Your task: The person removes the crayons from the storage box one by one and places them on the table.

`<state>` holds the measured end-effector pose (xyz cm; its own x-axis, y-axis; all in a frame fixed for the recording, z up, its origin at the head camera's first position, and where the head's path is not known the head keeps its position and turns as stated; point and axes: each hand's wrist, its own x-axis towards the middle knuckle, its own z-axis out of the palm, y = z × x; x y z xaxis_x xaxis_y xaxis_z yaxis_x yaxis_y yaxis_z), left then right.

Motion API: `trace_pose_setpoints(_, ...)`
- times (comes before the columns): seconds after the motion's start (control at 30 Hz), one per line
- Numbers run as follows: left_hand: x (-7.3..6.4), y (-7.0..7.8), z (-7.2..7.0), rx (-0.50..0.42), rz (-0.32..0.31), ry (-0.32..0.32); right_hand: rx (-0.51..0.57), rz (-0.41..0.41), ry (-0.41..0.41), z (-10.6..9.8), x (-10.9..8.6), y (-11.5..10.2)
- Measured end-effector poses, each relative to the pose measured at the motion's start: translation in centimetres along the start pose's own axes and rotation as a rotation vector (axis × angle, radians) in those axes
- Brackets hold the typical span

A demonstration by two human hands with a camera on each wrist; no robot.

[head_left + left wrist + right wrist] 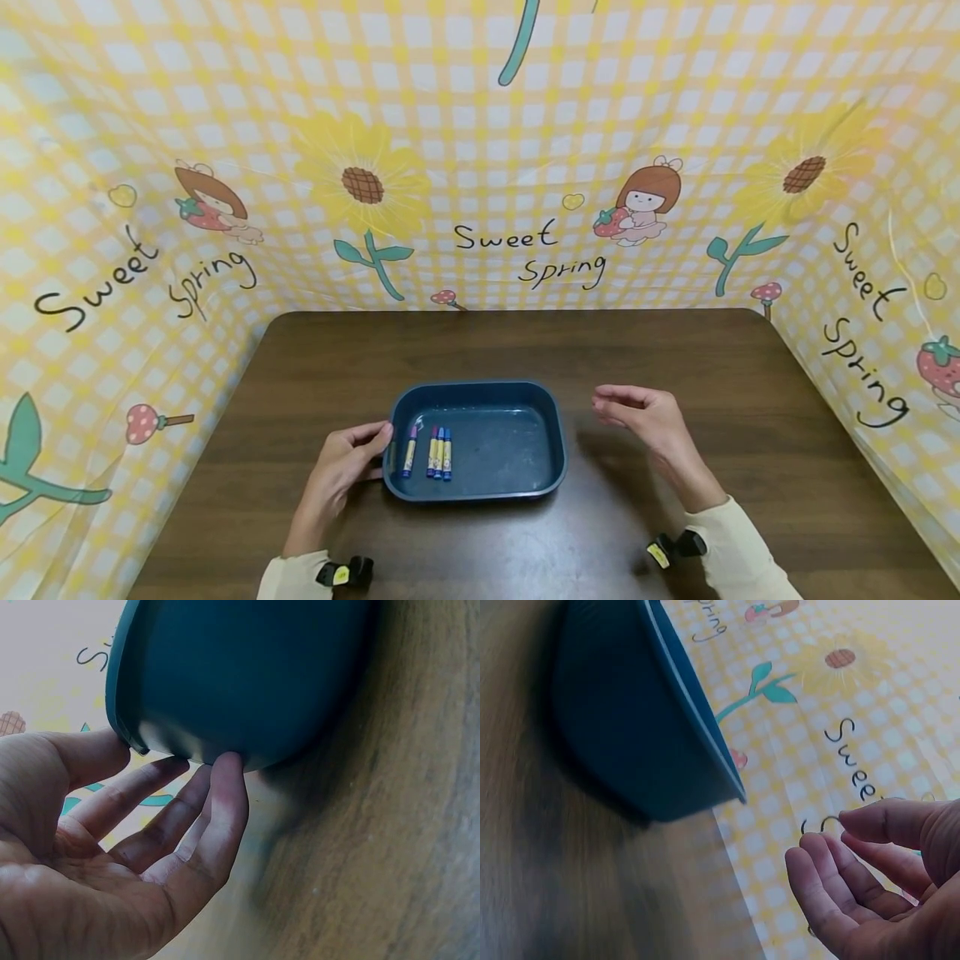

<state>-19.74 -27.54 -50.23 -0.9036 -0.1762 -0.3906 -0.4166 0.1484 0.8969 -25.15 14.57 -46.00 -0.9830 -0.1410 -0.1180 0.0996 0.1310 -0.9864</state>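
A dark blue rectangular tray (506, 458) sits on the table, its outer wall (240, 682) large in the left wrist view. Inside, toward its left end, lie crayons with patterned wrappers: a purple-tipped crayon (409, 452) by itself and a group of three crayons (439, 454) side by side. My left hand (337, 467) grips the tray's left end, thumb at the rim and fingertips against the outer wall. Off the tray's right side, my right hand (651, 419) hovers apart from it with loosely bent fingers (817, 885), holding nothing.
The brown wooden table (337, 350) has rounded far corners. A yellow checked cloth (480, 150) with flowers and lettering hangs around its back and sides. Each wrist wears a black strap, the left strap (347, 573) and the right strap (677, 547), over pale sleeves.
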Motion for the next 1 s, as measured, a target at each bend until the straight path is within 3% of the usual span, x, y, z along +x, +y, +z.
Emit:
trace_pose_setpoints(0.27, -0.3, 0.1, -0.1, 0.014, -0.001, 0.005, 0.065, -0.023, -0.04, 2.7, 0.5, -0.5)
trace_pose_setpoints(0.57, -0.3, -0.2, 0.0, 0.006, 0.022, -0.003, 0.173, -0.051, -0.147, 6.0, 0.9, -1.3)
trace_pose_setpoints(1.0, -0.3, -0.2, -0.2, 0.01, 0.026, 0.006, 0.155, -0.014, -0.234, 11.5, 1.2, -2.3)
